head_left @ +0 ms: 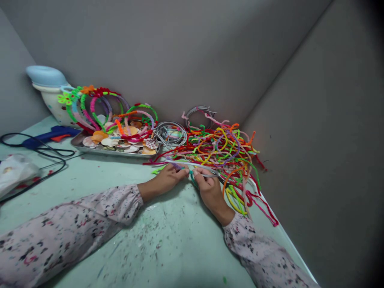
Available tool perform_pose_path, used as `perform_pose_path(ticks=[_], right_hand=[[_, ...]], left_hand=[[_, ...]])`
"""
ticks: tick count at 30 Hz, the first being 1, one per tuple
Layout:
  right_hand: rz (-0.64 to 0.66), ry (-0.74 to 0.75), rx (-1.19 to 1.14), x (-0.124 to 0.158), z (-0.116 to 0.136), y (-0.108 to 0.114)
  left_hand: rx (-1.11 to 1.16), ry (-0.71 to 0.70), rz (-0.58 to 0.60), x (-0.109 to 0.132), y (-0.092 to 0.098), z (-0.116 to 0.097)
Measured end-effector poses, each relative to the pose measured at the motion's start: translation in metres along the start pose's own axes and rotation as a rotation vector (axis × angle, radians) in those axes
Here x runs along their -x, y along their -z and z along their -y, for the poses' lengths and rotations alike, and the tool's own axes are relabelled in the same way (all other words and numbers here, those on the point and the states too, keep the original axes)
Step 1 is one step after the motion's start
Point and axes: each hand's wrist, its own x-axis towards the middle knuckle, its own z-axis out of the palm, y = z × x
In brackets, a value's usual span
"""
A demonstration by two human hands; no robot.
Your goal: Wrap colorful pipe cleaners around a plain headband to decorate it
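In the head view my left hand (168,179) pinches a thin band partly wrapped in purple fuzzy pipe cleaner (174,162). Close beside it, my right hand (208,188) is closed, thumb against fingers, on a green-teal pipe cleaner (192,178) at the same band. A pale grey stretch of the band (207,175) runs past the right fingers. Both hands hover just above the table, in front of a tangled heap of coloured pipe cleaners (216,146). My fingers hide part of the joint between band and pipe cleaner.
A metal tray (117,152) holds seashells and several finished pipe-cleaner headbands (93,108). Coiled grey bands (171,134) lie beside it. A blue glue gun (48,136) with a black cord, a white plastic bag (18,172) and a blue-lidded bin (49,92) are leftward. Walls enclose the table (168,244).
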Motion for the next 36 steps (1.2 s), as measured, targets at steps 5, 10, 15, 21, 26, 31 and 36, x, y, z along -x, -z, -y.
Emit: perform_pose_path(ticks=[5, 10, 15, 21, 26, 31, 36], right_hand=[[0.01, 0.015, 0.015, 0.0, 0.001, 0.001], [0.026, -0.047, -0.038, -0.002, 0.002, 0.0], [0.071, -0.124, -0.13, -0.002, 0.005, -0.001], [0.074, -0.079, -0.122, -0.002, 0.001, 0.001], [0.0, -0.068, -0.128, -0.001, 0.0, 0.0], [-0.092, -0.005, -0.053, -0.001, 0.001, 0.002], [-0.053, 0.027, -0.006, 0.002, 0.002, 0.004]], left_hand=[[0.014, 0.002, -0.027, 0.0, 0.0, -0.002], [0.009, -0.009, 0.001, -0.001, -0.002, 0.001], [0.072, -0.061, 0.03, -0.003, -0.003, 0.009], [-0.034, -0.047, -0.029, -0.001, 0.0, -0.002], [-0.157, -0.037, -0.055, -0.001, 0.002, -0.002], [-0.128, -0.139, 0.032, 0.002, 0.005, 0.004], [0.022, -0.15, 0.033, 0.002, 0.003, 0.005]])
